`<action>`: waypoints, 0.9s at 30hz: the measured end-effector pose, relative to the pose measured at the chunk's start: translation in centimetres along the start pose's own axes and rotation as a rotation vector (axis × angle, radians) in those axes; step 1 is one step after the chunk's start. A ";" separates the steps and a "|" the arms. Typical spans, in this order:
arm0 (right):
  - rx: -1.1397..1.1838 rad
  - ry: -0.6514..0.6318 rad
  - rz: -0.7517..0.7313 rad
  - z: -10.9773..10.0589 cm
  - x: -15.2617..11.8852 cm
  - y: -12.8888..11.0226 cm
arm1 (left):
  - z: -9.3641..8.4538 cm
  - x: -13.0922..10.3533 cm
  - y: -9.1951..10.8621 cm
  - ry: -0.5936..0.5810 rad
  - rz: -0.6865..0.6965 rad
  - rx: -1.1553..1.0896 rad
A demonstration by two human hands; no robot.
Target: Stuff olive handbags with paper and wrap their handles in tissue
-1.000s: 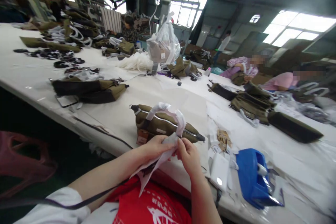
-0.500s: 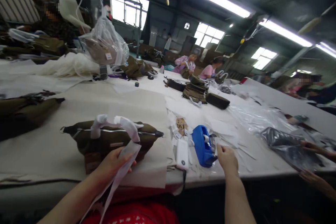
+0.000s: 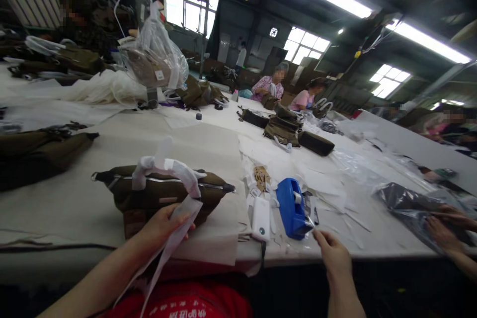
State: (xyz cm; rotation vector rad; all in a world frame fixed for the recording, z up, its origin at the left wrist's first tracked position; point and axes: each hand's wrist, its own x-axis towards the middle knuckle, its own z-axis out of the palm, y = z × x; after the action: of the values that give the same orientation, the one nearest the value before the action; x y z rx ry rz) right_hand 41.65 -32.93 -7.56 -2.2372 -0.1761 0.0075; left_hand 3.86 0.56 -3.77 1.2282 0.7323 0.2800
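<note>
An olive-brown handbag with a zip along its top stands in front of me. Its raised handle is wrapped in white material. My left hand grips a long white wrapping strip at the handle's right end, and the strip's tail hangs towards my lap. On the right, a blue tape dispenser sits near the table edge. Just beyond its front end my right hand is pinched closed, seemingly on the end of clear tape, which is hard to make out.
Between bag and dispenser lie a white power bank-like device with a cable and some brown tags. More bags lie farther back; another is at left. At right, a co-worker's hands handle a plastic-wrapped dark item.
My right hand has moved a little right and down, away from the dispenser's end. My left hand keeps its hold on the strip. The camera view has shifted slightly.
</note>
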 end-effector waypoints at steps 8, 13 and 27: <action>-0.112 -0.008 0.024 -1.0 -4.1 -2.1 | -0.4 0.5 -0.7 -0.030 0.024 -0.043; 0.204 -0.371 -0.280 4.9 -9.8 -11.4 | -0.1 0.4 -0.7 -0.020 0.085 -0.095; -0.069 -0.945 -0.556 17.6 -18.6 -23.2 | -0.1 -0.7 -0.2 0.054 0.137 -0.139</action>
State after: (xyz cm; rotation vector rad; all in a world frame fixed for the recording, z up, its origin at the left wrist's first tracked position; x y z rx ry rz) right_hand 19.19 -7.40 -1.45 -2.0092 -1.3011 0.7631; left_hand 3.28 0.14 -3.71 1.1441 0.6645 0.4712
